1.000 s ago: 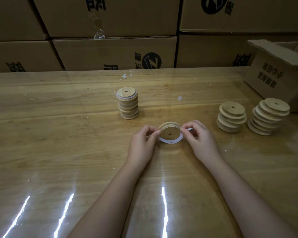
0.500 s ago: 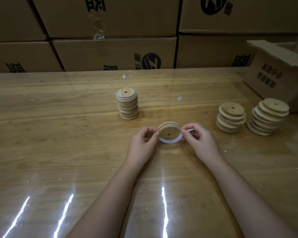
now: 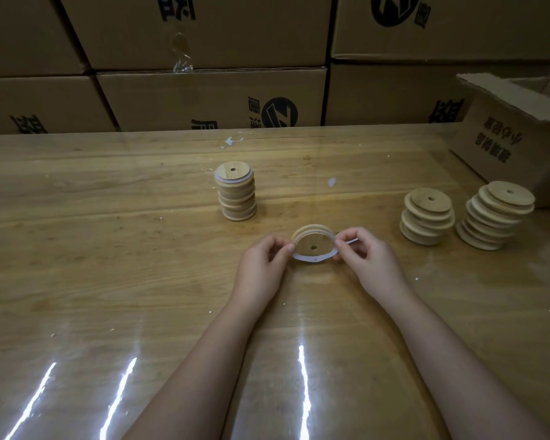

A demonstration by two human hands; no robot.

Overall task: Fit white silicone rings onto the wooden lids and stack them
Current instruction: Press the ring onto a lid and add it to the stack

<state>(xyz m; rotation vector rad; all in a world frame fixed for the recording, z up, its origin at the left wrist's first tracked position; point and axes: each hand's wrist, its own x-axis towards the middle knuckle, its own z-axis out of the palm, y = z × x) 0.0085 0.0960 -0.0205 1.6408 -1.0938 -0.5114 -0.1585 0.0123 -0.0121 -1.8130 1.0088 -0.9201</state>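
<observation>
A round wooden lid with a small centre hole is held tilted toward me just above the table. A white silicone ring hangs loosely around its lower edge. My left hand pinches lid and ring at the left side. My right hand pinches them at the right side, with a bit of white ring showing between its fingers. A stack of lids with rings fitted stands behind and to the left. Two leaning stacks of bare lids stand at the right.
An open cardboard box sits at the table's right rear corner. Stacked cartons line the far edge. The wooden table has a glossy clear cover with small white scraps.
Both hands stay on the lid and ring. My right fingers have shifted slightly along the ring's right side; the lid sits a little more upright.
</observation>
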